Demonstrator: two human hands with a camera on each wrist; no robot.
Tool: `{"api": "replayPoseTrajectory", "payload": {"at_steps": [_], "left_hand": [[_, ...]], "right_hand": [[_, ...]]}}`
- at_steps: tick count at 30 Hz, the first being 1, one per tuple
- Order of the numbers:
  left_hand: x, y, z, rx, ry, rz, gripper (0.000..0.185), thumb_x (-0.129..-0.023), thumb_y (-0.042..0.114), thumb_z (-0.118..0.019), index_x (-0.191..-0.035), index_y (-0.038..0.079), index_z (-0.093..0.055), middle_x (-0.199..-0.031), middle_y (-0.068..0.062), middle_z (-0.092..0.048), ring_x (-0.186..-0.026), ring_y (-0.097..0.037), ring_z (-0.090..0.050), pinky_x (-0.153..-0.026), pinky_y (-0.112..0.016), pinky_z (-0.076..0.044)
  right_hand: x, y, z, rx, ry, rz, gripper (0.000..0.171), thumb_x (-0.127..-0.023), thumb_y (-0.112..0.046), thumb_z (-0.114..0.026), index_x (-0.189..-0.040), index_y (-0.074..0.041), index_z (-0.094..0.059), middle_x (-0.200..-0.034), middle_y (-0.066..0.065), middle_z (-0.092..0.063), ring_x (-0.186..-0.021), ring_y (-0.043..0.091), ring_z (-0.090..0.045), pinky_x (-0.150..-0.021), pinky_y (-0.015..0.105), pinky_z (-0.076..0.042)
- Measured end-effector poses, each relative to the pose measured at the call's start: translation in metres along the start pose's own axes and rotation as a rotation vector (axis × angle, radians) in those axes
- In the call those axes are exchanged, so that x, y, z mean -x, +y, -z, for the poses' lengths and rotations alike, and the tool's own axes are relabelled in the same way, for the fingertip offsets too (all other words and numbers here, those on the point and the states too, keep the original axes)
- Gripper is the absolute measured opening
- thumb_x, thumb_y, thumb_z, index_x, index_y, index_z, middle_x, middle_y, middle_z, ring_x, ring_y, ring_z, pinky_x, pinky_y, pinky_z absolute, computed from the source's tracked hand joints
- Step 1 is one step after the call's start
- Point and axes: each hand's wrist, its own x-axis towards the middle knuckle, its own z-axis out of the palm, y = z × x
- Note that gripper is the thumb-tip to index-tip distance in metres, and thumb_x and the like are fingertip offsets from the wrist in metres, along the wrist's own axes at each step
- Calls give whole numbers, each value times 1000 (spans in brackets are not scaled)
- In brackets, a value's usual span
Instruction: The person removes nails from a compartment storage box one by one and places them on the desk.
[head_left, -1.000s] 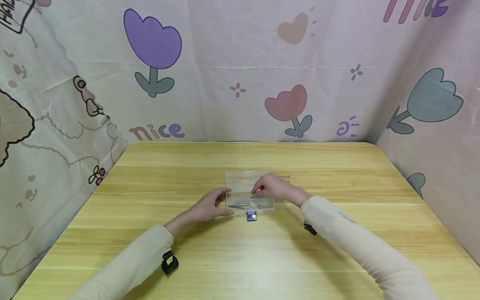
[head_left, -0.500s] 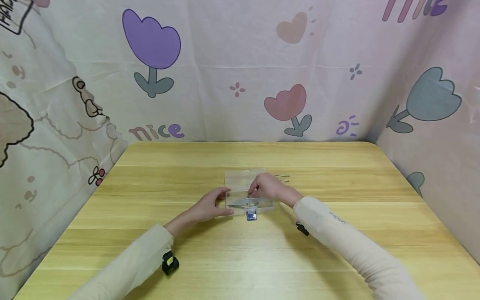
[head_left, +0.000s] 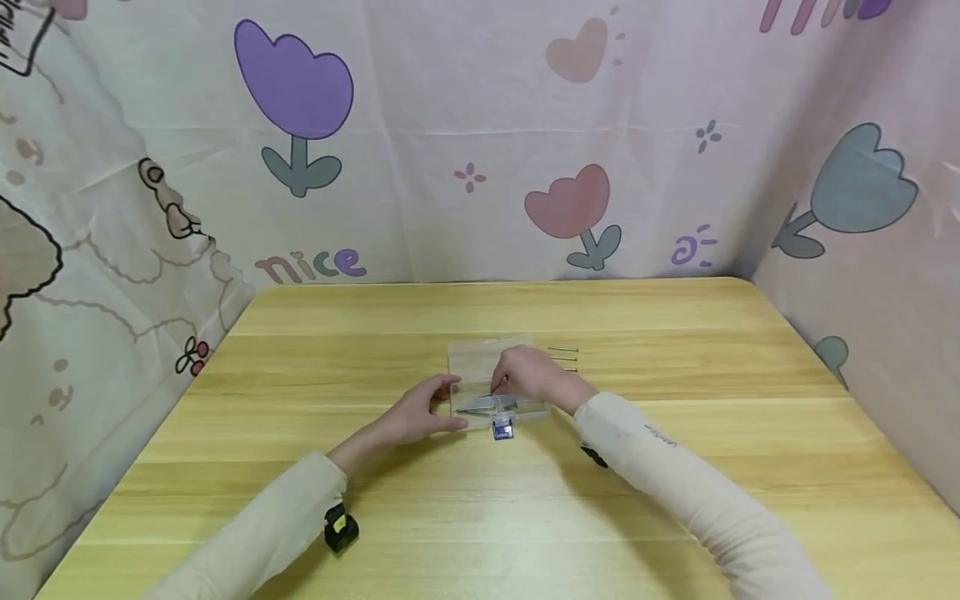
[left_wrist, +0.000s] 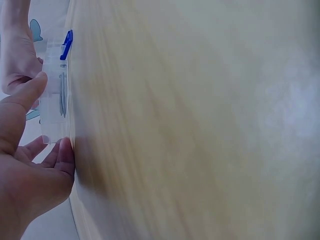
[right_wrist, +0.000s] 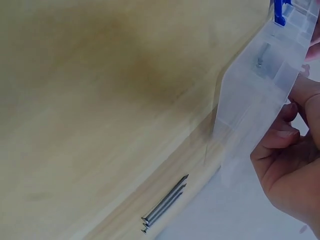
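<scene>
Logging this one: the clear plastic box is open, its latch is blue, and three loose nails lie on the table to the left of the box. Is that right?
Not quite: the three loose nails lie to the right of the clear plastic box, as the head view shows. The box is open and its latch is blue, as you say.

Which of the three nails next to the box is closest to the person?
The bottom nail in the head view. It looks shortest, partly hidden by the right hand; the middle nail and top nail lie farther away.
</scene>
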Motion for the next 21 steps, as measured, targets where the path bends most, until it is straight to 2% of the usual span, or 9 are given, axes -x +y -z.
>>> {"api": "replayPoseTrajectory", "payload": {"at_steps": [10, 15, 21], "left_hand": [[1, 1, 0, -4, 3, 4, 73, -82, 26, -79, -141, 3, -45, -129, -11, -53, -118, -28, -48, -96, -45, -41], [1, 1, 0, -6, 4, 5, 72, -82, 26, -79, -141, 3, -45, -129, -11, -53, -118, -28, -48, -95, -45, -41], [1, 1, -1, -4, 1, -6, 71, -82, 25, -79, -140, 2, -45, -128, -11, -53, -116, -27, -48, -93, -44, -42]], "right_hand": [[-2, -3, 2, 44, -2, 54, 8, -86, -8, -72, -83, -12, -77, -82, -4, -68, -80, 15, -61, -74, 33, -51], [-3, -3, 5, 37, -33, 54, 10, -85, -6, -70, -84, -12, -78, -82, -3, -66, -79, 15, -60, -72, 31, -51], [-1, 2, 7, -14, -36, 105, 8, -86, -5, -71, -87, -8, -78, -83, -1, -69, -78, 15, -60, -73, 27, -50]]}}
